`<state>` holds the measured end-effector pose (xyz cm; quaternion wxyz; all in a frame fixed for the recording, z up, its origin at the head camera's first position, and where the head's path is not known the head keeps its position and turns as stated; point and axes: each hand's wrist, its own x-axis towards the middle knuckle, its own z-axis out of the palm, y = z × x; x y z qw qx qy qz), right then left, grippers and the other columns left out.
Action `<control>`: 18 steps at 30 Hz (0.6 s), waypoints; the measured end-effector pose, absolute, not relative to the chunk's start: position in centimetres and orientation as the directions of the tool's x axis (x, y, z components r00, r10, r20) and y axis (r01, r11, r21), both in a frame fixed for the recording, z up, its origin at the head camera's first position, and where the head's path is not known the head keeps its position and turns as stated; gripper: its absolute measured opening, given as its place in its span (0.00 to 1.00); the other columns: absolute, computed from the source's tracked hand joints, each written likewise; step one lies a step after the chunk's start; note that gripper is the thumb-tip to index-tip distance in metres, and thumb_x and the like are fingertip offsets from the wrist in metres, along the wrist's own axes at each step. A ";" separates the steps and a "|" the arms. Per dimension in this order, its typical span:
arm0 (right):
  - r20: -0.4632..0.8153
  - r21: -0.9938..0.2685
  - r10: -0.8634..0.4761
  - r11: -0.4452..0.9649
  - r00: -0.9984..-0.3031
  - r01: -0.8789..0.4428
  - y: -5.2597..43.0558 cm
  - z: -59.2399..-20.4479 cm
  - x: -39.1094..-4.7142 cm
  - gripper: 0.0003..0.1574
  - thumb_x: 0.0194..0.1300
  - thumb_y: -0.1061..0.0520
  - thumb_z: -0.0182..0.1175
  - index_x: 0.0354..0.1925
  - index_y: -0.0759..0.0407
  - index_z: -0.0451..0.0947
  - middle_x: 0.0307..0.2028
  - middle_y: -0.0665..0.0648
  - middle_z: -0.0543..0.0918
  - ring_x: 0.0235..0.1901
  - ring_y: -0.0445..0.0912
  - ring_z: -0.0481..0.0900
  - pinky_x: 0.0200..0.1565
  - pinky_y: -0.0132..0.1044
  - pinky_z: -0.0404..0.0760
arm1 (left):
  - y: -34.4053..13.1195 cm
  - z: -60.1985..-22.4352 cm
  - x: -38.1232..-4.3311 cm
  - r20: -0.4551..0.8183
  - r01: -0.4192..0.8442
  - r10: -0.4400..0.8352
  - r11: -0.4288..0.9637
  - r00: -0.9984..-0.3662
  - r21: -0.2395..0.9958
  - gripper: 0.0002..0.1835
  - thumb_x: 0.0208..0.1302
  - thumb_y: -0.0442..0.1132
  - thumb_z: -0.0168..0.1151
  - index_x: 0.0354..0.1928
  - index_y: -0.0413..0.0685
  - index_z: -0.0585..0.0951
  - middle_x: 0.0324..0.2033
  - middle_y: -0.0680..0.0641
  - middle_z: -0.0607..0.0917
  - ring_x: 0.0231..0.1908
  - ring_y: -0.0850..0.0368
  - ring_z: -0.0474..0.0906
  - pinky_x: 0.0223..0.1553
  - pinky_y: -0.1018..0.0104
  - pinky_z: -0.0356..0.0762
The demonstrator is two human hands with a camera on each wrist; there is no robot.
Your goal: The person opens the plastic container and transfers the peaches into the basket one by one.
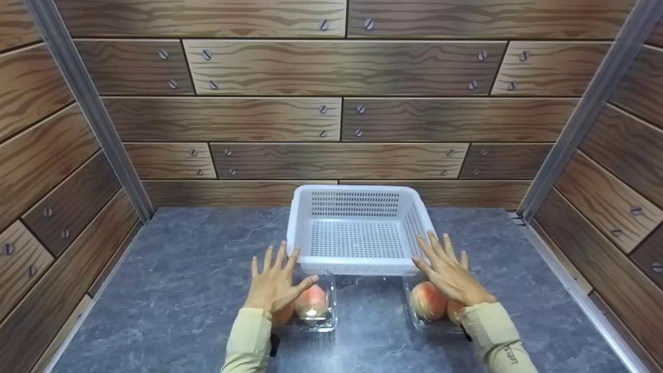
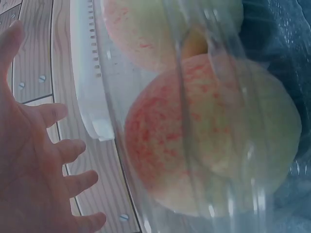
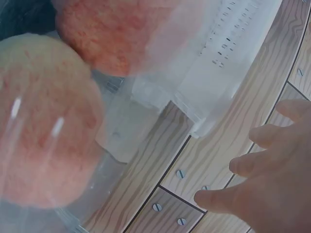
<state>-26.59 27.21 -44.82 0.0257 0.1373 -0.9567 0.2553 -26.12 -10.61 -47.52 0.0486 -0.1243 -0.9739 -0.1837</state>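
Observation:
My left hand [image 1: 273, 287], fingers spread, is over a clear plastic box [image 1: 333, 316] that holds peaches [image 1: 312, 301]. My right hand [image 1: 449, 274], its fingers also spread, overlaps the upper side of a second clear box [image 1: 409, 311] with peaches [image 1: 428, 300]. Both hands hold nothing. Right thumb and fingers reach to the near right corner of a white perforated basket [image 1: 357, 260]; the left fingertips are by its near left corner. In the left wrist view, peaches [image 2: 209, 141] show through clear plastic beside the open palm. The right wrist view shows peaches [image 3: 46, 126] likewise.
The basket stands behind the boxes, close to the wood-patterned back wall [image 1: 336, 119]. A grey marbled tabletop [image 1: 181, 290] lies beneath everything. Grey metal posts [image 1: 93, 111] rise at the back corners, with wood-patterned side walls left and right.

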 end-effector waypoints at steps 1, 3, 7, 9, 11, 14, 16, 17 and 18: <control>0.120 -0.488 -0.252 0.827 -0.960 -0.278 27.2 -44.9 -26.6 0.43 0.80 0.38 0.39 0.80 0.59 0.48 0.79 0.68 0.43 0.76 0.69 0.28 0.65 0.76 0.25 | -10.7 -47.5 -26.1 0.144 0.263 0.226 0.901 -0.963 0.345 0.48 0.67 0.73 0.49 0.78 0.47 0.62 0.76 0.35 0.57 0.74 0.29 0.50 0.70 0.27 0.42; 0.125 -0.497 -0.254 0.821 -0.959 -0.282 27.1 -45.0 -26.6 0.42 0.80 0.38 0.39 0.80 0.59 0.48 0.78 0.69 0.44 0.76 0.68 0.28 0.65 0.76 0.25 | -10.8 -47.4 -26.2 0.153 0.268 0.228 0.899 -0.962 0.345 0.48 0.67 0.73 0.49 0.77 0.46 0.63 0.76 0.35 0.57 0.74 0.29 0.50 0.70 0.27 0.41; 0.141 -0.503 -0.256 0.813 -0.956 -0.292 26.8 -45.3 -26.7 0.42 0.80 0.39 0.40 0.80 0.59 0.49 0.78 0.69 0.45 0.76 0.68 0.30 0.66 0.75 0.25 | -11.0 -47.4 -26.1 0.150 0.269 0.231 0.900 -0.961 0.343 0.48 0.67 0.72 0.49 0.78 0.47 0.62 0.77 0.35 0.57 0.74 0.29 0.49 0.70 0.27 0.41; 0.185 -0.500 -0.260 0.805 -0.948 -0.318 26.6 -45.5 -26.8 0.40 0.80 0.41 0.42 0.79 0.61 0.52 0.78 0.70 0.48 0.76 0.69 0.34 0.68 0.74 0.30 | -11.2 -47.5 -26.1 0.142 0.270 0.235 0.902 -0.962 0.338 0.48 0.67 0.72 0.49 0.78 0.47 0.62 0.76 0.35 0.57 0.74 0.29 0.50 0.70 0.28 0.42; 0.267 -0.488 -0.268 0.791 -0.926 -0.370 26.5 -45.8 -27.1 0.38 0.79 0.45 0.48 0.77 0.62 0.57 0.76 0.70 0.53 0.76 0.69 0.43 0.70 0.72 0.38 | -11.3 -47.4 -26.1 0.138 0.277 0.244 0.903 -0.960 0.328 0.48 0.67 0.73 0.49 0.77 0.47 0.63 0.76 0.34 0.59 0.74 0.29 0.51 0.70 0.28 0.44; 0.433 -0.445 -0.282 0.759 -0.857 -0.474 26.2 -46.0 -27.5 0.36 0.72 0.51 0.60 0.71 0.67 0.67 0.72 0.71 0.64 0.71 0.69 0.59 0.68 0.68 0.56 | -11.5 -47.4 -26.1 0.151 0.295 0.260 0.906 -0.954 0.304 0.48 0.67 0.74 0.49 0.76 0.46 0.65 0.73 0.33 0.64 0.72 0.29 0.57 0.68 0.27 0.50; 0.536 -0.406 -0.289 0.736 -0.793 -0.542 25.8 -46.1 -27.8 0.34 0.66 0.56 0.67 0.66 0.70 0.73 0.66 0.71 0.73 0.66 0.68 0.69 0.65 0.66 0.66 | -11.7 -47.3 -26.2 0.167 0.307 0.269 0.909 -0.949 0.281 0.47 0.66 0.74 0.49 0.75 0.47 0.67 0.70 0.33 0.68 0.70 0.30 0.62 0.67 0.27 0.55; 0.579 -0.387 -0.292 0.723 -0.761 -0.572 25.6 -46.1 -27.9 0.33 0.64 0.58 0.69 0.63 0.70 0.75 0.63 0.70 0.76 0.63 0.67 0.72 0.62 0.65 0.70 | -11.7 -47.3 -26.2 0.175 0.313 0.273 0.911 -0.946 0.270 0.46 0.66 0.74 0.49 0.74 0.47 0.69 0.69 0.33 0.71 0.68 0.30 0.64 0.66 0.28 0.57; 0.616 -0.367 -0.299 0.709 -0.728 -0.602 25.4 -46.2 -28.1 0.31 0.61 0.59 0.70 0.61 0.71 0.77 0.60 0.70 0.79 0.60 0.66 0.76 0.60 0.63 0.73 | -11.8 -47.2 -26.2 0.183 0.319 0.278 0.912 -0.943 0.258 0.46 0.66 0.73 0.50 0.73 0.47 0.70 0.67 0.33 0.72 0.67 0.31 0.66 0.65 0.28 0.60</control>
